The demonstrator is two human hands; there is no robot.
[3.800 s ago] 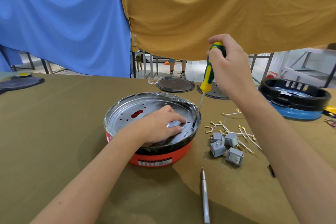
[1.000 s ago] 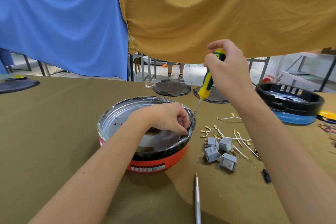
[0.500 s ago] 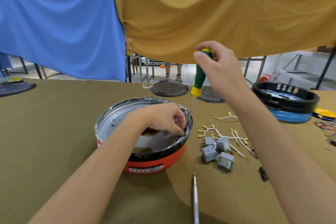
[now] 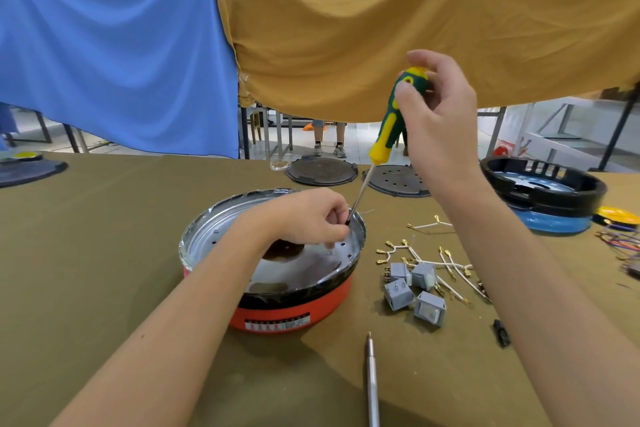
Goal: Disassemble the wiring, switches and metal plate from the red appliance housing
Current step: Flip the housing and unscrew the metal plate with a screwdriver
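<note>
At frame centre the red housing holds the metal plate. The left hand pinches the tip of the screwdriver, gripped above by the right hand. Right of the housing lie grey switches and white wires.

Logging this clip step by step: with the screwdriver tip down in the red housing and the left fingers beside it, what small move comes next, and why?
Probably turn the screwdriver further: the right hand grips its handle, its tip sits at the metal plate rim, and the left hand pinches there.
</note>
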